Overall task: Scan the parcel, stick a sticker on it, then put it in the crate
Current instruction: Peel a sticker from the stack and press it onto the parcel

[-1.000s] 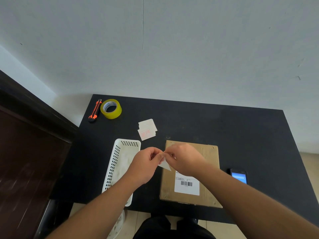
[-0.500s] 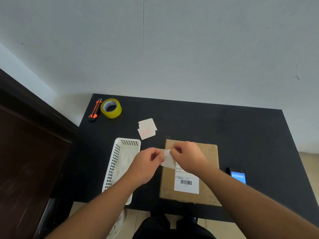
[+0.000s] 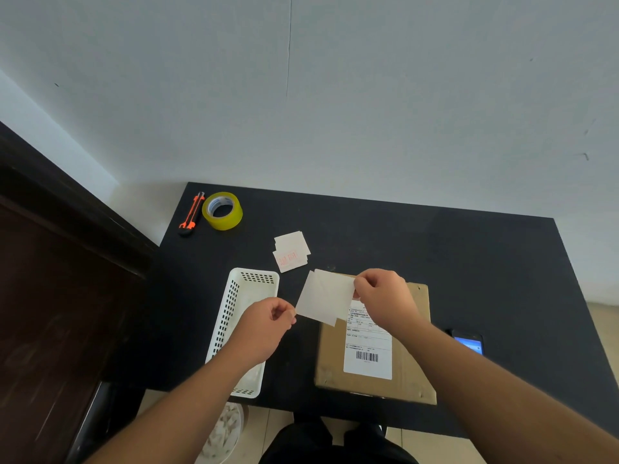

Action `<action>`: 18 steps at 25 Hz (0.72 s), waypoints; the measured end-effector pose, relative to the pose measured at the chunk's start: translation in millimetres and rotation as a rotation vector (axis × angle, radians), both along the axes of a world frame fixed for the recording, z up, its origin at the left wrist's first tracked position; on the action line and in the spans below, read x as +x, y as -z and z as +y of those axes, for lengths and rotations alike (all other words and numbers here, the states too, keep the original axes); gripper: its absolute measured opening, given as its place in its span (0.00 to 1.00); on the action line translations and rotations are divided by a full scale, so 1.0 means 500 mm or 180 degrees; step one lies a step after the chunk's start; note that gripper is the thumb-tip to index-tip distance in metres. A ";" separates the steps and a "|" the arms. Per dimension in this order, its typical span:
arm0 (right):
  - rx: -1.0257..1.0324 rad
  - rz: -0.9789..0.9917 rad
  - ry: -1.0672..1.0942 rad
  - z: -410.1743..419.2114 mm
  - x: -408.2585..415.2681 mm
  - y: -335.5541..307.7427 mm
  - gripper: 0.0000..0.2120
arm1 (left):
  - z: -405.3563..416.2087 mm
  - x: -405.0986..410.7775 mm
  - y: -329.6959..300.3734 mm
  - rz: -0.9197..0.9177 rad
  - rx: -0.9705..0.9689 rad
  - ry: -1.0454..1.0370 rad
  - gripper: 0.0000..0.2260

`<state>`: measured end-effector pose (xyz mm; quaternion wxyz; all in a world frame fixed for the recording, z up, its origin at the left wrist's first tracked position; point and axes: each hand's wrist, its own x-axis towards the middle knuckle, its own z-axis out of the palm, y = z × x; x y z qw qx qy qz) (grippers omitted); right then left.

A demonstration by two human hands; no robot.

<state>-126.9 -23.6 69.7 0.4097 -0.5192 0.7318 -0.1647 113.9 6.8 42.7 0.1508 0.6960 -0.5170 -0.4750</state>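
Fingers of left hand (image 3: pixel 264 324) and right hand (image 3: pixel 382 296) pinched on opposite corners of pale square sticker sheet (image 3: pixel 325 298), above far left corner of flat brown cardboard parcel (image 3: pixel 375 343). Parcel flat at near edge of black rectangular table (image 3: pixel 469 256), white perforated plastic crate (image 3: pixel 239 324) just left. Grey wall (image 3: pixel 301 95) behind, dark wooden door (image 3: pixel 50 296) at left.

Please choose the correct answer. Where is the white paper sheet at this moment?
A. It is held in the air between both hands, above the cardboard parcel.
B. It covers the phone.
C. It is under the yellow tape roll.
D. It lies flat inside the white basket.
A: the left hand pinches one corner of the sheet and the right hand grips the opposite edge, over the far left corner of the parcel.
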 end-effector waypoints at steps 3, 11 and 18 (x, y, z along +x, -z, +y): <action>-0.0020 -0.0009 0.0069 -0.003 0.001 0.000 0.14 | 0.007 0.029 0.007 -0.0102 0.0004 -0.0105 0.07; -0.0021 0.0014 0.0246 -0.010 0.005 0.005 0.14 | 0.017 0.103 0.042 -0.0453 0.0058 -0.0219 0.06; -0.0060 0.0069 0.0221 -0.011 0.008 0.008 0.15 | 0.027 0.155 0.068 -0.0968 0.0102 -0.0101 0.06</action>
